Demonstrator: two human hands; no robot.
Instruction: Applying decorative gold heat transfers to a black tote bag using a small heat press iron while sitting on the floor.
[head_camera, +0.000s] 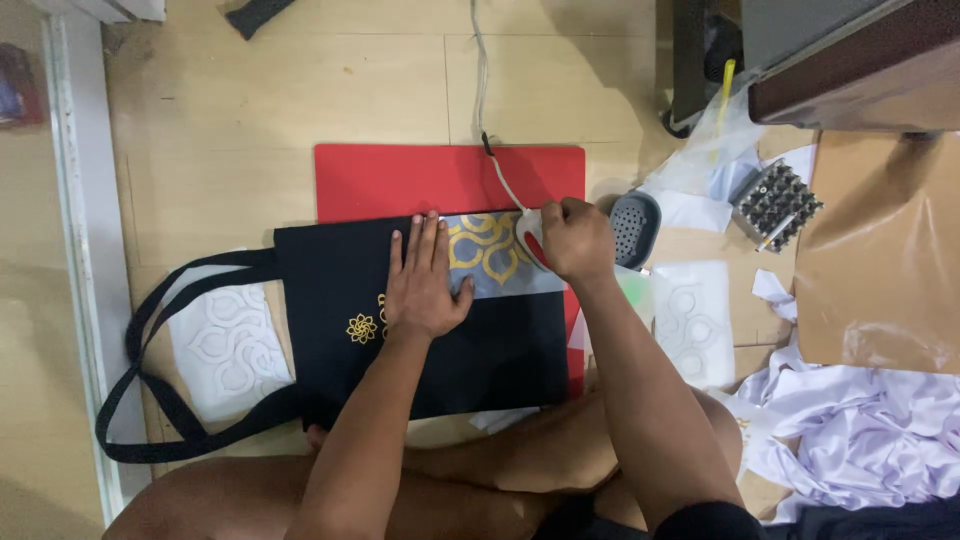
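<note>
Two bare hands are shown at work on a black tote bag (420, 330), which is laid flat on the wooden floor (220, 110) with its upper part over a red mat (400, 180). The left hand (425, 285) is pressed palm-down on the bag, its fingers (420, 240) spread and released, nothing being held. Just beside it, the right hand (575, 240) is clenched around a small white-and-red iron (530, 235), which is set on a grey transfer sheet (495, 260) bearing a gold interlaced motif — the sheet lies across the bag's upper right part. A white cord (485, 90) is seen running from the iron up across the mat and floor. A small gold flower emblem (361, 327) is visible on the bag, left of the left hand. The bag's black straps (150, 400) are looped out to the left, over a white cut-out stencil sheet (230, 345). To the right of the iron, a grey perforated iron rest (635, 230) is placed on the floor; a second white stencil sheet (695, 320) lies below it. Farther right, brown paper (880, 270) and crumpled white fabric (860, 430) are spread — well apart from the bag.
</note>
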